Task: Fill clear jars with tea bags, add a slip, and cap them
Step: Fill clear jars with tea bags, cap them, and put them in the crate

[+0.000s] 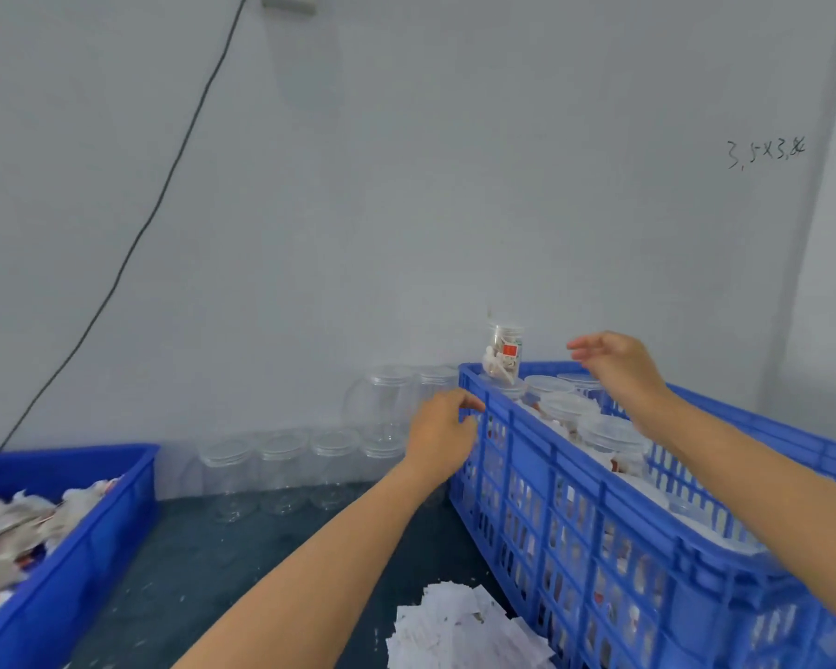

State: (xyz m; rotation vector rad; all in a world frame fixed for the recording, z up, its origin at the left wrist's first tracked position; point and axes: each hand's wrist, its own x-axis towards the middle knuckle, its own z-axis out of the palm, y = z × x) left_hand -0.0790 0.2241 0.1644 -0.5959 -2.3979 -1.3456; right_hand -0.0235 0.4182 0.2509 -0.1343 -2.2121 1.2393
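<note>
1. Filled jar (503,352) standing upright on capped jars (568,408) at the far end of the crate (575,514), tea bags and a red-marked slip visible through its clear wall; not held by either hand.
2. Right hand (616,362) raised over the crate's far end, just right of the filled jar and apart from it, fingers loosely extended toward it, grasping nothing.
3. Left hand (447,434) at the crate's near-left rim, fingers curled over the top edge, gripping it.
4. Red label on the slip inside the jar too small to read. Handwriting on the wall (766,152) at upper right reading roughly "3.5×3.8", last digit unclear.
5. Capped jars packed in rows inside the crate, lids up, contents showing red and white through the slotted side.
6. Empty jars (281,456) lined along the wall left of the crate, a larger one (382,398) behind them, partly blocked by the left hand.
7. Pile of slips (459,630) on the dark table (213,562) just beside the crate's near side, between the forearms.
8. Bin (68,548) of tea bags (6,528) at far left, well apart from both hands.
9. Black cable (165,185) running diagonally down the wall.
</note>
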